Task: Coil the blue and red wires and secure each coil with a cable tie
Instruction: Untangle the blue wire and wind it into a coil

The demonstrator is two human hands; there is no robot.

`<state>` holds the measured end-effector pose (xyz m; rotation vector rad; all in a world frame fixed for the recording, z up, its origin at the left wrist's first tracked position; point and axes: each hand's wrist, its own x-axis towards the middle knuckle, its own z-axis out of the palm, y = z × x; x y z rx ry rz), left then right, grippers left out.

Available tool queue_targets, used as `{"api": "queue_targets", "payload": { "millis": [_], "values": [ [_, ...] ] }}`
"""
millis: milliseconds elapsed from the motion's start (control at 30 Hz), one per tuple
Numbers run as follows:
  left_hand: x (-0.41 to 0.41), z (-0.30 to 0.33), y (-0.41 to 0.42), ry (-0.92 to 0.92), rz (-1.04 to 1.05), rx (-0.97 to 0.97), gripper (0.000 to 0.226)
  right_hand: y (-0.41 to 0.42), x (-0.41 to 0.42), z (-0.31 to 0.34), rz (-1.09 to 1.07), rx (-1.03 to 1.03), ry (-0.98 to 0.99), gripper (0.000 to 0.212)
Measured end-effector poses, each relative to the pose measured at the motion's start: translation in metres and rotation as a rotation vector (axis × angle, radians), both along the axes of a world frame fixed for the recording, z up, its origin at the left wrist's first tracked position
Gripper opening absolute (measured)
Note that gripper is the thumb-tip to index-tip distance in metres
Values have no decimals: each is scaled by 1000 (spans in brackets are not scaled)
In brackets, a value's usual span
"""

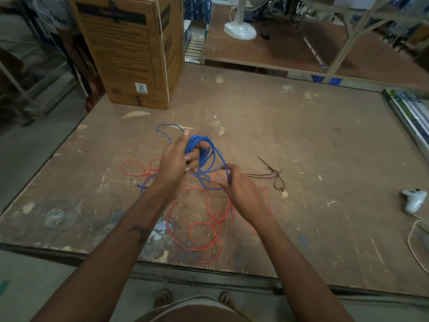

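Note:
My left hand [177,159] grips a bundle of blue wire [204,152] loops, held above the table's middle. A loose blue loop sticks out beyond it toward the back left. My right hand [241,189] pinches a strand of the blue wire just right of the bundle. The red wire [204,233] lies loose and tangled on the table [301,140] beneath and in front of both hands. Black cable ties [274,174] lie on the table to the right of my right hand.
A large cardboard box [137,49] stands at the table's back left corner. A white game controller [414,199] with a pale cable lies at the right edge. Long boxed items [411,112] lie along the far right. A person stands behind the box.

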<state>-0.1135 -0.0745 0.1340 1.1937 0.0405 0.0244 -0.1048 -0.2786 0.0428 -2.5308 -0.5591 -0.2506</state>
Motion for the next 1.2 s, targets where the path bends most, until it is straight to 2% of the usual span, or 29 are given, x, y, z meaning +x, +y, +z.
{"api": "queue_targets", "payload": {
  "millis": [133,233,300,400,500,567,633,700,767,867,900,967,1100,1200],
  "values": [
    [3,5,-8,26,141,-117,56,18,-9,-10,107,-33,46,29],
    [10,2,-18,10,247,-68,59,32,-16,-11,105,10,139,17],
    [16,-11,-20,-58,314,61,55,40,-22,-5,118,92,239,15],
    [17,-42,-18,-185,360,459,50,45,-30,17,142,335,394,20],
    [13,-67,-13,-291,286,856,48,44,-42,45,146,695,700,45],
    [7,-70,-14,-376,190,985,35,40,-47,54,78,828,764,38],
    [3,-68,-13,-422,119,1048,28,37,-48,62,-13,940,822,20],
    [-1,-67,-12,-426,29,1043,32,34,-48,69,-17,1033,915,10],
    [-6,-65,-10,-389,-56,975,36,30,-50,75,35,1159,1024,22],
    [-10,-63,-8,-348,-19,933,37,22,-51,79,188,1433,1159,46],
    [-11,-63,-6,-350,-4,929,40,21,-51,79,235,1467,1155,46],
    [-15,-61,-5,-342,6,915,45,23,-49,76,216,1394,1047,41],
    [-22,-51,-10,-285,43,853,49,35,-44,70,-19,1134,663,32],
    [-22,-48,-10,-230,11,702,54,42,-45,70,-163,1138,485,20]
  ]
}}
